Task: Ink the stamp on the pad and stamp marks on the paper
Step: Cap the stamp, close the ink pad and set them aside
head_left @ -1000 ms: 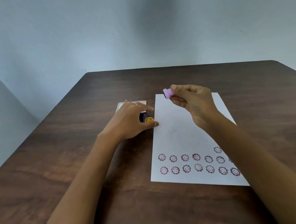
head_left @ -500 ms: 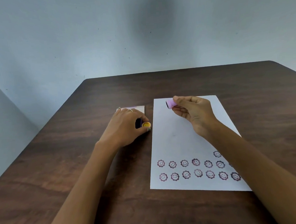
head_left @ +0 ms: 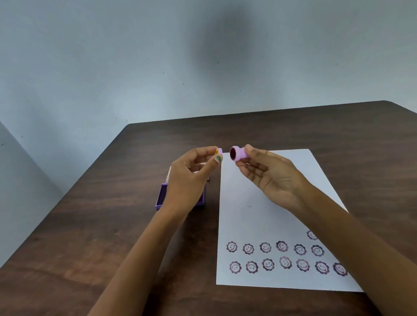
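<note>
My right hand (head_left: 271, 176) pinches a pink stamp piece (head_left: 238, 154) above the top left corner of the white paper (head_left: 254, 216); its dark inked end faces left. My left hand (head_left: 192, 183) is raised and grips a small pink piece with a yellow smiley top (head_left: 218, 152), a short gap from the other piece. Below my left hand a purple ink pad box (head_left: 160, 196) lies on the table, mostly hidden by the hand. Two rows of purple smiley flower marks (head_left: 265, 248) run along the paper's near edge, with one more mark (head_left: 311, 234) above them at the right.
The dark wooden table (head_left: 98, 236) stands against a pale blue wall. Something white (head_left: 170, 172) lies just behind the purple box, mostly covered by my left hand.
My left hand has lifted off the table with the yellow-topped piece and risen to meet the right hand. The right hand turned its pink piece so the dark end shows. The purple box is uncovered.
</note>
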Demonstrator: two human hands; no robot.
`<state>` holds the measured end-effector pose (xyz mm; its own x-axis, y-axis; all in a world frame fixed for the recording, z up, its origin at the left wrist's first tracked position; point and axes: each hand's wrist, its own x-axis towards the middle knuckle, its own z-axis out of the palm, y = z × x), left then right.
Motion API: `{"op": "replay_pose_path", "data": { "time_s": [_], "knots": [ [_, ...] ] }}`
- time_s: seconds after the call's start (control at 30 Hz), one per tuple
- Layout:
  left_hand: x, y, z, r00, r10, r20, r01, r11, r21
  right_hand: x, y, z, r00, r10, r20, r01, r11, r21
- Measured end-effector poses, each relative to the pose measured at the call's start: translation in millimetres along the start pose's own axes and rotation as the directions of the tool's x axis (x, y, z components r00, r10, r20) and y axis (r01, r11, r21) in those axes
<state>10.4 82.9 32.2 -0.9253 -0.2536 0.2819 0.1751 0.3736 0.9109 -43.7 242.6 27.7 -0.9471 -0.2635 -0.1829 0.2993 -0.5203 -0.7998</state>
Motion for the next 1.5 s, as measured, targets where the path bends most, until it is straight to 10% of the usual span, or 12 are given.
{"op": "replay_pose_path", "data": {
  "time_s": [1.5],
  "knots": [
    [-0.6,-3.6,5.6,0.993,0.107,-0.041,-0.107,0.994,-0.002,-9.4,5.5,11.2,0.962,-0.24,0.128,0.266,0.925,-0.272]
  ]
}}
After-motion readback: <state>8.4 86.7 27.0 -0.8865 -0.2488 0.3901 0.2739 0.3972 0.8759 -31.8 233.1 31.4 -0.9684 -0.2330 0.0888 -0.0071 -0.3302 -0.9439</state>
